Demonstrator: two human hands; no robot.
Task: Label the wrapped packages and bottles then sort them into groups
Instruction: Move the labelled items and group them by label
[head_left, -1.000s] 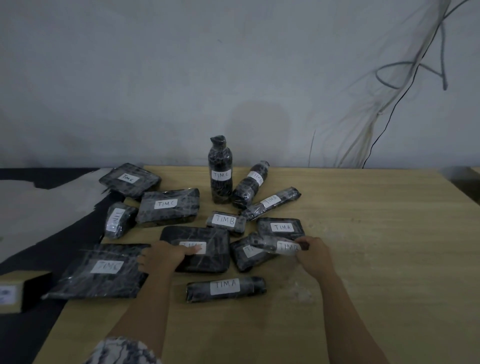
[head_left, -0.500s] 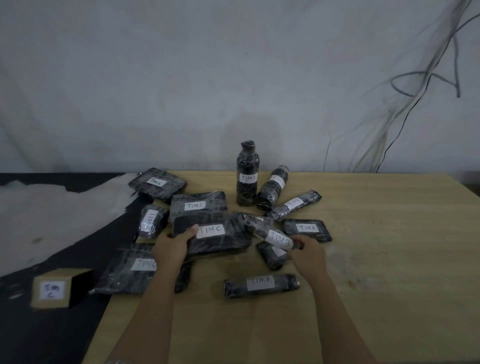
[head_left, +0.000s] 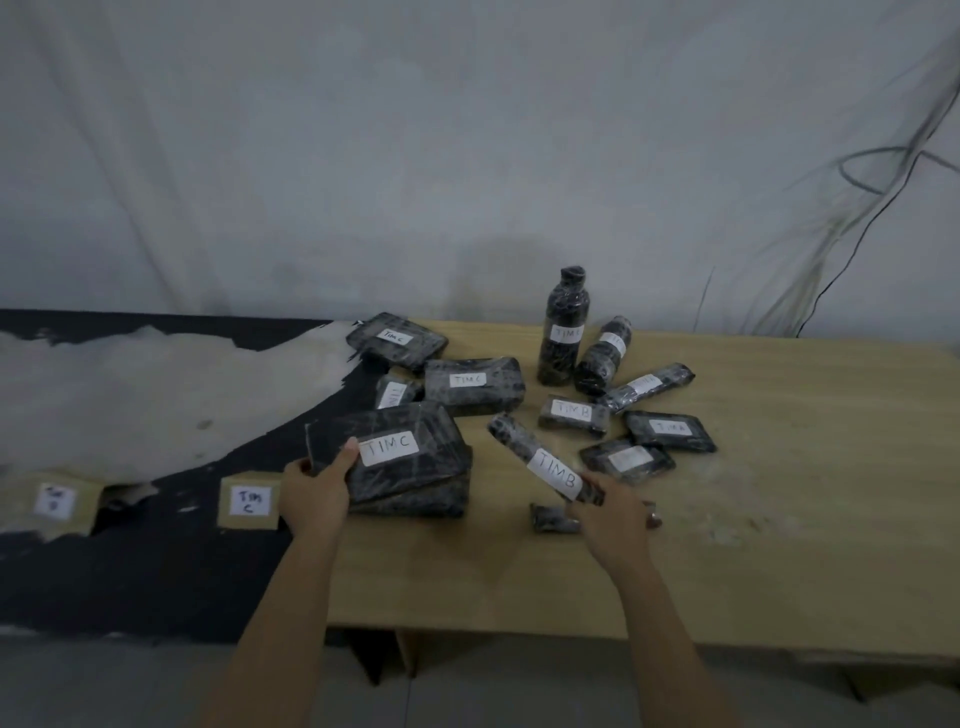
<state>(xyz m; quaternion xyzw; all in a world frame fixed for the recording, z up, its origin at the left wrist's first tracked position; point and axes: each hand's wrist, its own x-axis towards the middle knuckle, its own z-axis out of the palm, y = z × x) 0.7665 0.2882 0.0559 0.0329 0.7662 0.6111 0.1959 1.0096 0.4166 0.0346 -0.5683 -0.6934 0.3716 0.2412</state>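
Both picks have left the table (head_left: 779, 519): the left hand (head_left: 317, 491) grips the flat TIM C package (head_left: 410, 462) left of centre, and the right hand (head_left: 610, 514) holds the TIM B roll (head_left: 540, 460) at centre. Sorting seems underway, likely toward the TIM C box (head_left: 248, 501) at lower left.

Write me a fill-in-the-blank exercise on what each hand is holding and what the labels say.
The left hand grips a flat package labelled ____.
The right hand holds a long roll labelled ____.
The tall wrapped bottle near the wall stands ____ on the table.
Missing words: TIMC; TIMB; upright.
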